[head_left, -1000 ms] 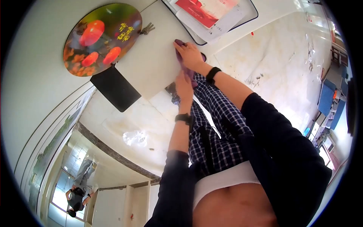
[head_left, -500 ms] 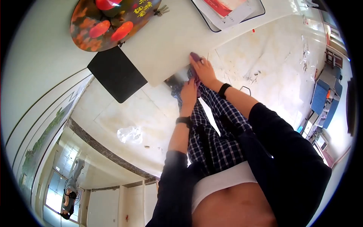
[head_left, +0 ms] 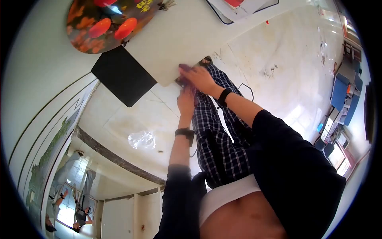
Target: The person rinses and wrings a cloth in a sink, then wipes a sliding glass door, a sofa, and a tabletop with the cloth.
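A purple cloth, blurred by motion, is between my two hands over the near edge of the pale table. My right hand is closed on its upper part. Just below, my left hand grips the lower part of the cloth, fingers wrapped round it. My legs in checked trousers stand under the hands. A black rectangular pad lies to the left, hanging past the table's edge.
A round board with red fruit lies on the table at upper left. A tray with papers is at the top. Crumpled clear plastic lies on the floor. People stand at lower left.
Both hands and the purple cloth have moved left from half a second ago. The view has shifted, so the tray and round board sit higher than one second ago. Another person shows at lower left.
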{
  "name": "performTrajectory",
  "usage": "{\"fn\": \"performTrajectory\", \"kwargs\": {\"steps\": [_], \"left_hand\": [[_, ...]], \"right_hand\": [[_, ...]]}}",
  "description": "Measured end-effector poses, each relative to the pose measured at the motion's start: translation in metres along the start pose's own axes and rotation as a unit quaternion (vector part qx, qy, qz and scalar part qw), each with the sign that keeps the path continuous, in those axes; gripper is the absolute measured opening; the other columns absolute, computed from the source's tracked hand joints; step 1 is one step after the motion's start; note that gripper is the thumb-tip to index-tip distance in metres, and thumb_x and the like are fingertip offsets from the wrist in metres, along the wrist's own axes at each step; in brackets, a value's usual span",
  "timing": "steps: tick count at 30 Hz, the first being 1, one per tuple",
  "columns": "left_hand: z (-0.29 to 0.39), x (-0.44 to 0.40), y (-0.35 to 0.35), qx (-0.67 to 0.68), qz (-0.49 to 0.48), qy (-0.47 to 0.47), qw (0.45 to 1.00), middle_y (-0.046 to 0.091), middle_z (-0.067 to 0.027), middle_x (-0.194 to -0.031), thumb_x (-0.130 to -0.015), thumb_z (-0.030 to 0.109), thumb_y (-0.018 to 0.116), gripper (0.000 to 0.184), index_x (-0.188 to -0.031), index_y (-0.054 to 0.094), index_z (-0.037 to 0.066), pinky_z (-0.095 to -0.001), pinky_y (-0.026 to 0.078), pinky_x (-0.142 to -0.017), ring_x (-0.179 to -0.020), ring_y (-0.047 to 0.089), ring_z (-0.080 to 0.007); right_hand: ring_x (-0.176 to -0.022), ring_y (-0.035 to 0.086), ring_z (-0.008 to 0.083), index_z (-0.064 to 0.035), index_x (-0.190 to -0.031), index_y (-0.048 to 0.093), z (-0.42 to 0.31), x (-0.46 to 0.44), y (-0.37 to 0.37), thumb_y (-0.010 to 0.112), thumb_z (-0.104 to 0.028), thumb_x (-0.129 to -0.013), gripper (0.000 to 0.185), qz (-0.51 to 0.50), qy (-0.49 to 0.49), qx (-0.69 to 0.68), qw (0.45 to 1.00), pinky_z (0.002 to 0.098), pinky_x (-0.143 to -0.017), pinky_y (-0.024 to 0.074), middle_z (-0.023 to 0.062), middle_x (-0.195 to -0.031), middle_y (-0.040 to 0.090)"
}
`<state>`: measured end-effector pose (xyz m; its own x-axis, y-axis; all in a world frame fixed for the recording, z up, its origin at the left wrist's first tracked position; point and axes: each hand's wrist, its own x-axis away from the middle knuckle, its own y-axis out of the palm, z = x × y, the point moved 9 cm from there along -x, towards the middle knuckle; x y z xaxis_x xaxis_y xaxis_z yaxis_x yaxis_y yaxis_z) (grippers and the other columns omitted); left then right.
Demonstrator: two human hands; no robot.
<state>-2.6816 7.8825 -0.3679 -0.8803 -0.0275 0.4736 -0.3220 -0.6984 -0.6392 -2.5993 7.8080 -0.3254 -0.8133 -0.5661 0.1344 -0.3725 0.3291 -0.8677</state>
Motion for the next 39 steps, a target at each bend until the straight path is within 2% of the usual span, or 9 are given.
{"fn": "performTrajectory", "kwargs": {"steps": [5, 12, 17, 18, 20, 29, 32, 36, 39], "left_hand": [[0.05, -0.032, 0.049, -0.024, -0.017, 0.062, 0.998, 0.056, -0.0166, -0.1, -0.089, 0.022, 0.048, 0.03, -0.117, 0.053, 0.016, -0.0445, 0.047, -0.072, -0.084, 0.057, -0.0364], [0.087, -0.053, 0.066, 0.065, -0.063, 0.038, 0.995, 0.057, -0.0202, -0.096, -0.086, 0.023, 0.049, 0.029, -0.113, 0.052, 0.012, -0.0482, 0.046, -0.067, -0.081, 0.057, -0.039], [-0.002, -0.023, 0.054, -0.042, -0.06, -0.044, 0.996, 0.056, -0.0204, -0.093, -0.088, 0.025, 0.048, 0.035, -0.122, 0.049, 0.016, -0.0481, 0.046, -0.066, -0.081, 0.057, -0.0388], [-0.014, -0.019, 0.038, -0.044, -0.053, -0.076, 0.995, 0.056, -0.0198, -0.093, -0.088, 0.025, 0.048, 0.036, -0.123, 0.048, 0.015, -0.0479, 0.046, -0.066, -0.081, 0.057, -0.0387], [-0.032, -0.01, 0.003, -0.048, -0.037, -0.143, 0.988, 0.056, -0.0187, -0.091, -0.088, 0.025, 0.048, 0.036, -0.123, 0.048, 0.015, -0.0475, 0.046, -0.066, -0.081, 0.057, -0.0385], [-0.003, -0.03, 0.016, -0.074, -0.007, -0.005, 0.997, 0.057, -0.0152, -0.091, -0.088, 0.025, 0.048, 0.03, -0.116, 0.05, 0.015, -0.0452, 0.046, -0.064, -0.078, 0.058, -0.0348], [0.055, -0.044, 0.02, 0.046, -0.02, 0.023, 0.998, 0.058, -0.0173, -0.089, -0.088, 0.024, 0.05, 0.032, -0.117, 0.049, 0.011, -0.044, 0.046, -0.064, -0.079, 0.058, -0.0353], [0.053, -0.049, 0.064, 0.107, -0.058, 0.019, 0.992, 0.059, -0.0233, -0.1, -0.087, 0.021, 0.052, 0.037, -0.117, 0.047, 0.001, -0.0438, 0.046, -0.069, -0.089, 0.057, -0.038], [0.038, -0.048, 0.045, 0.118, 0.014, 0.027, 0.993, 0.058, -0.0239, -0.102, -0.087, 0.021, 0.054, 0.034, -0.114, 0.049, 0.0, -0.0422, 0.046, -0.073, -0.091, 0.057, -0.0383]], "right_hand": [[-0.096, 0.052, 0.0275, -0.0114, -0.141, 0.028, 0.102, 0.032, -0.015, 0.055, -0.01, -0.076, 0.07, -0.042, 0.129, 0.08, 0.988, 0.0374, -0.088, 0.0383, 0.0092, -0.097, 0.057], [-0.089, 0.054, 0.0275, -0.0096, -0.137, 0.034, 0.114, 0.031, -0.027, 0.054, -0.013, -0.077, 0.064, 0.006, 0.177, 0.094, 0.98, 0.0363, -0.087, 0.0401, 0.0098, -0.093, 0.057], [-0.091, 0.054, 0.0285, -0.016, -0.13, 0.045, 0.016, 0.009, 0.018, 0.055, -0.016, -0.078, 0.053, -0.005, -0.093, 0.043, 0.995, 0.0354, -0.083, 0.0443, 0.0057, -0.094, 0.057], [-0.086, 0.054, 0.0217, -0.0166, -0.14, 0.031, 0.002, 0.003, 0.028, 0.055, -0.013, -0.078, 0.067, 0.026, -0.105, 0.051, 0.993, 0.0346, -0.079, 0.0394, 0.0025, -0.092, 0.054], [-0.088, 0.055, 0.0264, -0.0164, -0.136, 0.038, -0.012, -0.003, 0.039, 0.054, -0.014, -0.078, 0.06, -0.009, -0.051, 0.012, 0.999, 0.0351, -0.076, 0.0438, 0.0047, -0.095, 0.056], [-0.087, 0.054, 0.0264, -0.0112, -0.131, 0.043, 0.031, -0.012, -0.028, 0.057, -0.013, -0.074, 0.058, 0.018, 0.049, -0.068, 0.996, 0.0388, -0.078, 0.0442, 0.0083, -0.096, 0.058], [-0.11, 0.047, 0.0297, -0.0067, -0.131, 0.041, 0.067, -0.012, -0.035, 0.06, -0.018, -0.074, 0.061, -0.047, 0.153, -0.024, 0.987, 0.0423, -0.093, 0.0382, 0.0146, -0.113, 0.055], [-0.131, 0.025, 0.0285, -0.0021, -0.133, 0.037, 0.046, -0.024, -0.044, 0.063, -0.027, -0.075, 0.068, 0.028, 0.067, 0.015, 0.997, 0.0438, -0.109, 0.0211, 0.0164, -0.131, 0.043], [-0.132, 0.026, 0.0268, -0.0021, -0.133, 0.036, 0.027, -0.044, -0.033, 0.06, -0.033, -0.079, 0.067, 0.055, 0.023, -0.001, 0.998, 0.0448, -0.108, 0.0212, 0.0154, -0.132, 0.043]]}}
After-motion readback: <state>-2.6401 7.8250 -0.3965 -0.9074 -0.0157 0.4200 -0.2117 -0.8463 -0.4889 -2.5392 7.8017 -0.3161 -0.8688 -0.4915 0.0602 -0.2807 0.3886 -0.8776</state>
